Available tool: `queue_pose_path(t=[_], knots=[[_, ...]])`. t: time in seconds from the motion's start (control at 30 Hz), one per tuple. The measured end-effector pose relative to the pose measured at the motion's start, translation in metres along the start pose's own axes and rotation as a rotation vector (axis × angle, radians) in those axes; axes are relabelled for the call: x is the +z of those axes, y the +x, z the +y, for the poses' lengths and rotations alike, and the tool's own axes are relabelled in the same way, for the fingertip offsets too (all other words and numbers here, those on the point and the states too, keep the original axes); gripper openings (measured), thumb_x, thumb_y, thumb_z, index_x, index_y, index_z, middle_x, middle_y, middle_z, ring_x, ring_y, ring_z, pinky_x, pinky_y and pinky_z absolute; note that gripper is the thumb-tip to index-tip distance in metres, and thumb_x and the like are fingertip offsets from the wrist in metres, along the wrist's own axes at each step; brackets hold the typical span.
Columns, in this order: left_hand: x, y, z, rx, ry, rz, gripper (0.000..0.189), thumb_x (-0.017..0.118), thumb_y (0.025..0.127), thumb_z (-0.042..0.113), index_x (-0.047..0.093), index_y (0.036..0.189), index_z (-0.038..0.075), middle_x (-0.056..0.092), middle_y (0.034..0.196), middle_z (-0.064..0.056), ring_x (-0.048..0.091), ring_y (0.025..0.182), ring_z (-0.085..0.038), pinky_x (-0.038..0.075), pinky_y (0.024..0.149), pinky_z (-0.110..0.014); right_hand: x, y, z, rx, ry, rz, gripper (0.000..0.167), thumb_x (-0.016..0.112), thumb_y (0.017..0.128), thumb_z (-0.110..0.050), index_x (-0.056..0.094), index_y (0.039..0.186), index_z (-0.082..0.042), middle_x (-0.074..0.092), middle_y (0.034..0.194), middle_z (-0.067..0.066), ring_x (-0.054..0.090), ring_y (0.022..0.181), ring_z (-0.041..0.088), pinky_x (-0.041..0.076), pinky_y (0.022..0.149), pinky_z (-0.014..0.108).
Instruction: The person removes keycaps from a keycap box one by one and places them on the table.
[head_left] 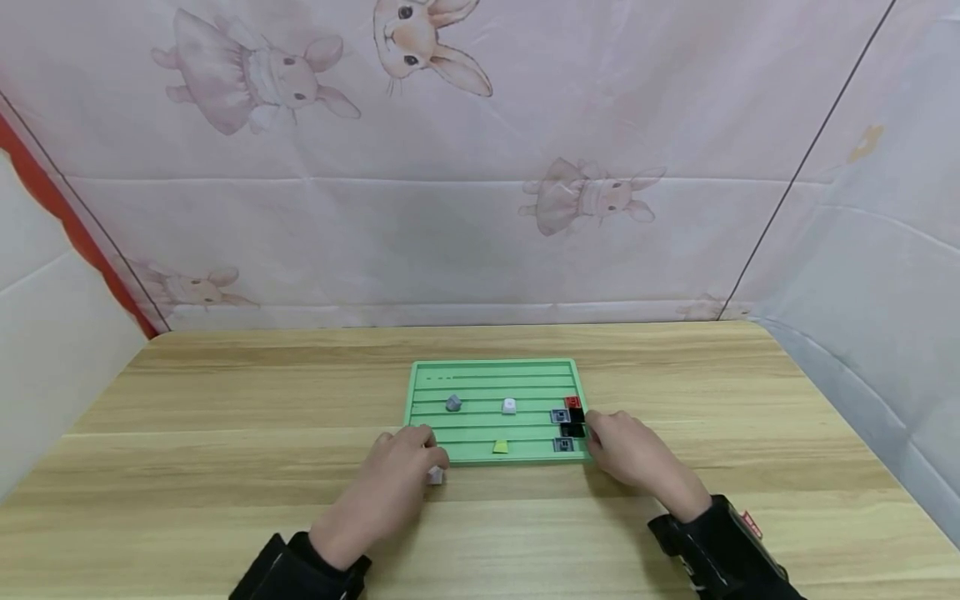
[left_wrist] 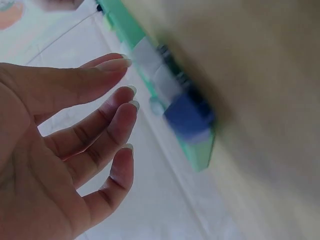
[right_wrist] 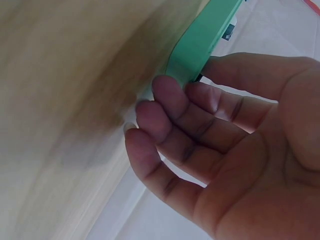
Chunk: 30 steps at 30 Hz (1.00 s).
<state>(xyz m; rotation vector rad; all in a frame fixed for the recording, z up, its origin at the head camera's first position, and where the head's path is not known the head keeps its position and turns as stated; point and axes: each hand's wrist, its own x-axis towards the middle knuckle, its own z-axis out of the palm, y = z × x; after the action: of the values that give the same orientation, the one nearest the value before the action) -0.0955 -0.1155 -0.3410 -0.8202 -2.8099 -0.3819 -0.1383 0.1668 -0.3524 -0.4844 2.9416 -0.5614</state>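
A green ridged tray (head_left: 465,457) lies on the table, bearing small keycaps. My left hand (head_left: 401,467) hovers at its front left corner with fingers loosely bent, above a pale grey keycap (head_left: 435,476). In the left wrist view the fingertips (left_wrist: 122,112) stand apart from a blurred blue keycap (left_wrist: 190,117). At the tray's right edge, thumb and index finger of my right hand (head_left: 630,450) pinch a black keycap (right_wrist: 199,77), mostly hidden by the fingers. Beside them sit a red keycap (head_left: 572,402) and dark keycaps with grey faces (head_left: 563,445).
On the tray also lie a grey-blue keycap (head_left: 453,403), a white keycap (head_left: 509,406) and a yellow-green keycap (head_left: 500,447). Wooden table (head_left: 262,400) extends around the tray. A rabbit-print cloth (head_left: 420,250) hangs behind it.
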Motion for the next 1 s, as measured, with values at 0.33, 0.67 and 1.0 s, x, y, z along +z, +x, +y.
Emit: queue_pose_path(t=[0.33, 0.67, 1.0], knots=[[-0.012, 0.0, -0.004, -0.052, 0.014, 0.036, 0.017, 0.073, 0.07, -0.004, 0.067, 0.082, 0.006, 0.054, 0.079, 0.0, 0.054, 0.078, -0.018, 0.039, 0.062, -0.031, 0.0, -0.001, -0.001, -0.003, 0.007, -0.003, 0.003, 0.054, 0.085, 0.0, 0.056, 0.082, 0.0, 0.044, 0.057, 0.001, 0.038, 0.047, 0.01, 0.03, 0.043, 0.022], [-0.01, -0.001, -0.007, -0.047, 0.042, 0.041, 0.014, 0.074, 0.071, 0.0, 0.067, 0.082, 0.007, 0.053, 0.074, 0.002, 0.053, 0.072, -0.015, 0.037, 0.057, -0.028, -0.001, -0.001, -0.001, -0.002, 0.002, -0.003, 0.003, 0.054, 0.085, 0.0, 0.056, 0.082, 0.0, 0.044, 0.057, 0.001, 0.039, 0.047, 0.01, 0.031, 0.043, 0.022], [-0.01, 0.0, -0.007, -0.087, 0.02, 0.001, 0.011, 0.073, 0.073, 0.002, 0.066, 0.081, 0.006, 0.053, 0.072, 0.002, 0.051, 0.07, -0.014, 0.037, 0.057, -0.028, 0.0, -0.001, -0.001, -0.003, 0.0, 0.003, 0.006, 0.054, 0.085, 0.0, 0.054, 0.079, -0.003, 0.043, 0.056, 0.001, 0.037, 0.047, 0.01, 0.029, 0.043, 0.022]])
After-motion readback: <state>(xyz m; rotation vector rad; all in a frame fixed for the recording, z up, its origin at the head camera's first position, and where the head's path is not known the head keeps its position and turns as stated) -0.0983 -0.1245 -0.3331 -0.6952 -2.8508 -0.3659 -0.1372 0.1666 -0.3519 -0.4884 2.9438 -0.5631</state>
